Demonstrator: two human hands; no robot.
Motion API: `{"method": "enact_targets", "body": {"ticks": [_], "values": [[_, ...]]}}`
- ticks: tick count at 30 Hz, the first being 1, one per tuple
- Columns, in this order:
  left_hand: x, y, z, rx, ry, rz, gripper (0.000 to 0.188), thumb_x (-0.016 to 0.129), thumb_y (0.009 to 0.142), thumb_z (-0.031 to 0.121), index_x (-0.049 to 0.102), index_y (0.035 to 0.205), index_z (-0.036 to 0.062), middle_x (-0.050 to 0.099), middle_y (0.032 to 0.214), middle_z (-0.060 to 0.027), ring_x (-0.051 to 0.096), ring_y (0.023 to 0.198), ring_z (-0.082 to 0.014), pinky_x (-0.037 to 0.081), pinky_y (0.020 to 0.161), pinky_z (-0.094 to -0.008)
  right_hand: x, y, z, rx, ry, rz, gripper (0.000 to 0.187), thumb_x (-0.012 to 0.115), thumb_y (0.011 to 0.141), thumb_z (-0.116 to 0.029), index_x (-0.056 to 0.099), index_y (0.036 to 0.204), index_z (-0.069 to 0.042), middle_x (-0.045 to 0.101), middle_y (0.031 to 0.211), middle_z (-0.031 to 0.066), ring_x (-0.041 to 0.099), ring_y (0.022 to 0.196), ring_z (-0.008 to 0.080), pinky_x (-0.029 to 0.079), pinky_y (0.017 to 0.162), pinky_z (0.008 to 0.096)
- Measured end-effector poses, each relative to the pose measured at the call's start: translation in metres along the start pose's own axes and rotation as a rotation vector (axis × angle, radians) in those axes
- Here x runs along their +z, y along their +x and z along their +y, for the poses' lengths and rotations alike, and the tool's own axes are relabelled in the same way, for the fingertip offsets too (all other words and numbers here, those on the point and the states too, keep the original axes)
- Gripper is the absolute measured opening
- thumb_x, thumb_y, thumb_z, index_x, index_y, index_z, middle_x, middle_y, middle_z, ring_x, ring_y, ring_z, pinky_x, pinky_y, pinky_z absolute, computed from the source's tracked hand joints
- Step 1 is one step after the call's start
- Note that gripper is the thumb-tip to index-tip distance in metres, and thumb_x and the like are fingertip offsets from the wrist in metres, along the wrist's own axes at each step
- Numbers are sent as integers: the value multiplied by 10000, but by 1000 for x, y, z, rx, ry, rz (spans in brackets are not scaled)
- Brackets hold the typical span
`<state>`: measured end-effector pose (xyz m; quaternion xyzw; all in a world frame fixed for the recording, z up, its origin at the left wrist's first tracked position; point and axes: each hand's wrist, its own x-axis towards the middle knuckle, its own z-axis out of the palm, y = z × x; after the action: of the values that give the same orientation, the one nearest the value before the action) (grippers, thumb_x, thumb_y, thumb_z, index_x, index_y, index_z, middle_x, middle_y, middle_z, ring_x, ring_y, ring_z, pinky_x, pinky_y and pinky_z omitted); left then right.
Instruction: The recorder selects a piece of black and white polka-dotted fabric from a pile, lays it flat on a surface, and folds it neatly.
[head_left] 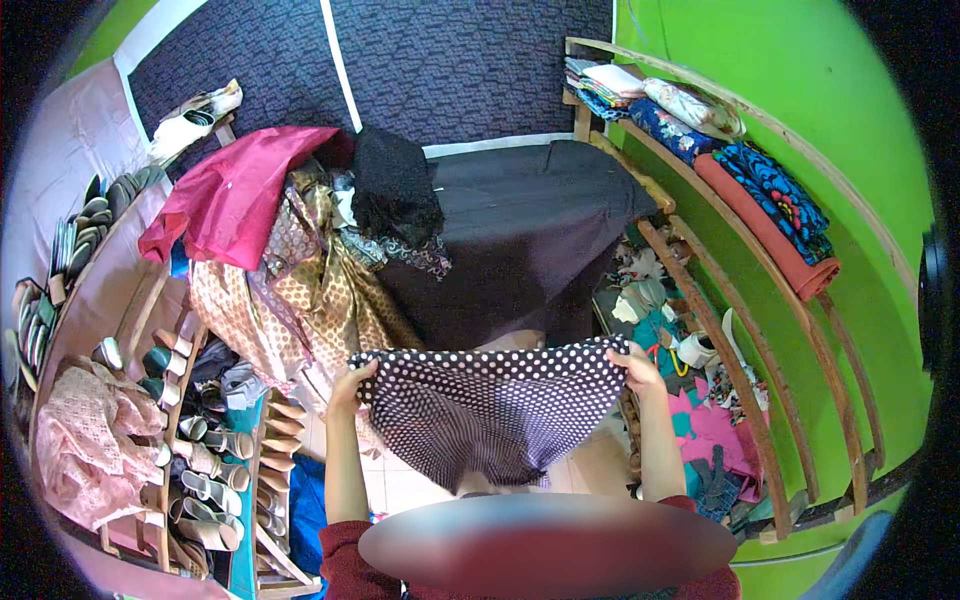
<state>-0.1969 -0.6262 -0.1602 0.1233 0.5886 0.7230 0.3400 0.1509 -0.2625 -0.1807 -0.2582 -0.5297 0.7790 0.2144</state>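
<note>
A black cloth with white polka dots point(490, 400) is stretched between my two hands in front of me, its middle sagging downward. My left hand point(350, 384) pinches the upper left corner, and my right hand point(637, 368) grips the upper right corner. Beyond the cloth stands a table under a black cover point(540, 215). On its left side lie a black lacy cloth point(397, 190), a shiny gold patterned fabric point(345, 285) that hangs down, and a bright pink fabric point(240, 190).
Wooden racks with several shoes point(210, 490) stand at the left, a pale pink lace cloth point(95, 440) beside them. Along the green wall, a wooden rack point(700, 300) bears folded fabrics and a rolled orange cloth point(760, 225). Coloured scraps point(715, 430) lie below it.
</note>
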Motion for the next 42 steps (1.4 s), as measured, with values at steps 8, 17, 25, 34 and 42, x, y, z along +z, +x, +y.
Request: {"method": "enact_targets", "body": {"ticks": [8, 17, 25, 34, 42], "values": [[51, -89, 43, 384, -596, -315, 413, 633, 733, 194, 525, 1082, -1, 583, 1026, -107, 557, 926, -170, 463, 841, -285, 62, -17, -82, -121, 74, -109, 371, 650, 723, -33, 522, 1069, 10, 606, 991, 82, 590, 879, 180, 485, 794, 306], [183, -128, -47, 430, -512, -363, 398, 629, 734, 194, 531, 1069, 2, 586, 1016, -108, 559, 918, -174, 464, 834, -286, 155, -35, -122, -59, -53, -291, 216, 658, 758, -62, 584, 955, -15, 632, 907, 32, 586, 796, 112, 468, 722, 226], [168, -101, -39, 427, -465, -430, 384, 625, 735, 194, 537, 1058, 5, 588, 1006, -108, 562, 911, -177, 465, 828, -288, 145, -45, -147, -3, -553, -391, 406, 579, 772, -124, 501, 1139, 29, 563, 1089, 47, 491, 993, 117, 363, 895, 240], [180, -109, -69, 424, -401, -480, 368, 620, 736, 193, 543, 1045, 8, 591, 996, -108, 564, 904, -180, 467, 822, -289, 153, -67, -155, -105, -467, -498, 614, 540, 695, -96, 386, 1272, 43, 474, 1232, 56, 411, 1108, 131, 313, 949, 240], [187, -110, -74, 453, -331, -459, 355, 617, 737, 193, 549, 1033, 11, 593, 986, -109, 567, 897, -183, 468, 816, -290, 174, -54, -112, -28, -262, -365, 670, 555, 649, -34, 382, 1293, 26, 482, 1243, 64, 431, 1112, 136, 289, 965, 238]]}}
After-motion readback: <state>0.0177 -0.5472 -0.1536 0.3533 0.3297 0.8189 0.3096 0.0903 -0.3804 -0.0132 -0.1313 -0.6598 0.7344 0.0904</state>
